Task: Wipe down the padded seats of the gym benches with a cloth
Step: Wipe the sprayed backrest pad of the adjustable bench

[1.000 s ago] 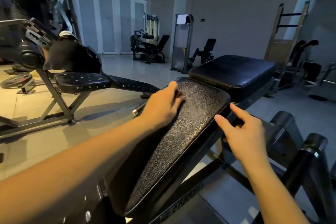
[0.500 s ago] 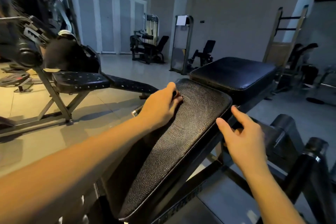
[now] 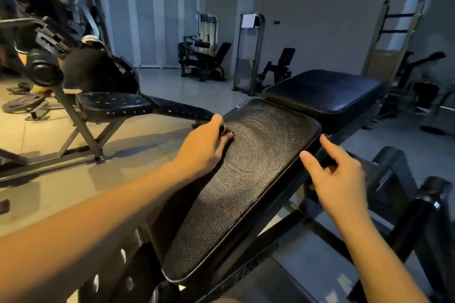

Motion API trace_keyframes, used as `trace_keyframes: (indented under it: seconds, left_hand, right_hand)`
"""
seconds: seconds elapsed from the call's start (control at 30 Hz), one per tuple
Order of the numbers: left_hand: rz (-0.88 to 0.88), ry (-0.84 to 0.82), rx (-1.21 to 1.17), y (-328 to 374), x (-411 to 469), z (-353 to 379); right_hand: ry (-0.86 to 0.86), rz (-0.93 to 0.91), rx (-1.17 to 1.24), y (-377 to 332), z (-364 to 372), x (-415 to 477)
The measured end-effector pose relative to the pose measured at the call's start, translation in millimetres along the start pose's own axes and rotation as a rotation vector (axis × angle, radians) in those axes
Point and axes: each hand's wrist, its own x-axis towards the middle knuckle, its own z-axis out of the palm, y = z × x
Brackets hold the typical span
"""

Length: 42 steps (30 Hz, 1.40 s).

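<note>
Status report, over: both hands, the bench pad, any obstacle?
Left hand on textured pad, fingers curled; cloth not clearly visible. Right hand open, beside pad's right edge. No obstacle seen on pad.

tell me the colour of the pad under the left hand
Black pad, pebbled grain; head view.

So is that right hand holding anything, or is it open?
Open: the right hand holds nothing, with its thumb and forefinger spread beside the right edge of the textured pad.
</note>
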Motion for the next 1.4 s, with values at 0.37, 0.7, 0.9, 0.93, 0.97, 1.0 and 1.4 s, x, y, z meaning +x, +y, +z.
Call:
trace_keyframes:
  seconds: [0.37, 0.7, 0.9, 0.93, 0.97, 1.0, 1.4]
  left_hand:
    - [0.02, -0.027, 0.009, -27, -1, -4]
    - [0.334, -0.147, -0.141, 47, -49, 1]
    - [-0.045, 0.003, 0.05, 0, 48, 5]
    - [-0.053, 0.027, 0.039, 10, 59, 9]
    - [-0.03, 0.03, 0.019, 26, 62, 14]
    - [0.025, 0.021, -0.016, 45, 57, 17]
    - [0.01, -0.02, 0.055, 22, 58, 8]
  right_hand:
    - [-0.036, 0.007, -0.037, -3, -3, 0]
    - [-0.023, 0.025, -0.005, -3, -5, 2]
    - [-0.007, -0.003, -0.009, -5, 0, -2]
    - [-0.005, -0.004, -0.013, -7, 0, -2]
    - [-0.004, -0.001, -0.014, -7, 0, -2]
    - [-0.001, 0.005, -0.011, -8, 0, -1]
    - [-0.021, 0.085, 0.19, -6, -2, 0]
